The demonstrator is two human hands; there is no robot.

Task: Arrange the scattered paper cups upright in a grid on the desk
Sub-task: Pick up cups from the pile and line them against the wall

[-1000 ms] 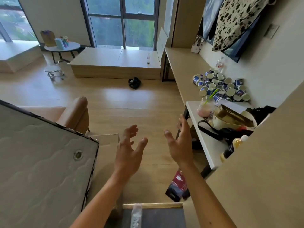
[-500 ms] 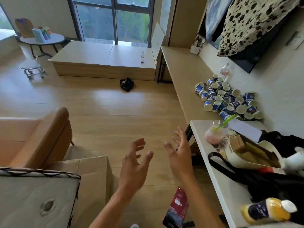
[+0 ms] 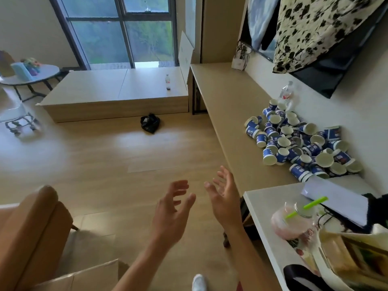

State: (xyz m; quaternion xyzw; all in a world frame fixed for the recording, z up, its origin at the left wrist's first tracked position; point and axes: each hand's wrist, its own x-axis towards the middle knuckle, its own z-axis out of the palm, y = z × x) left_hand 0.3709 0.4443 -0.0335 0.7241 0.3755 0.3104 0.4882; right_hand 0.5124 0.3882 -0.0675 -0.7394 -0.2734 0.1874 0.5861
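The left hand [image 3: 170,213] and right hand [image 3: 224,202] are being held empty, fingers [image 3: 180,184] spread apart. Blue-and-white paper cups [image 3: 302,143] are lying heaped on the long beige wooden surface [image 3: 226,97]; cups risk being rolled off by hasty reaching.

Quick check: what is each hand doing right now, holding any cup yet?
Left hand: open, fingers spread, holding nothing.
Right hand: open, fingers relaxed, holding nothing, short of the paper cups.
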